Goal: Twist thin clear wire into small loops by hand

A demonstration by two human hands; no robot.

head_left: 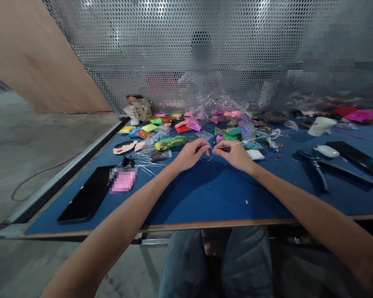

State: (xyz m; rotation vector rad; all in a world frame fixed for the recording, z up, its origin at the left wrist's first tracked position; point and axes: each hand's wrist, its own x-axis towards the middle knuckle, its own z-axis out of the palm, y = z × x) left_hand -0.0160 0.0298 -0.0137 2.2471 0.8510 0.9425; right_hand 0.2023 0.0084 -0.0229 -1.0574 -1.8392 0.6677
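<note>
Both of my hands are raised over the blue table [205,198], with their fingertips close together. A thin pale wire [257,139] runs between them; part of it curves in a loop below the fingers and one end sticks out to the right past my right hand [236,154]. That hand pinches the wire between thumb and index finger. My left hand [191,155] has its fingers bent and pressed together at the wire, though the exact grip is partly hidden. Several straight wires [146,165] lie on the table left of my left hand.
A black tablet [88,193] lies at the left. Colourful clay packets [149,127] and crumpled plastic [217,106] line the back, before a perforated metal screen [161,49]. To the right are pliers [317,167], a white mouse-shaped object [327,151], a black phone [357,157] and a cup [321,126].
</note>
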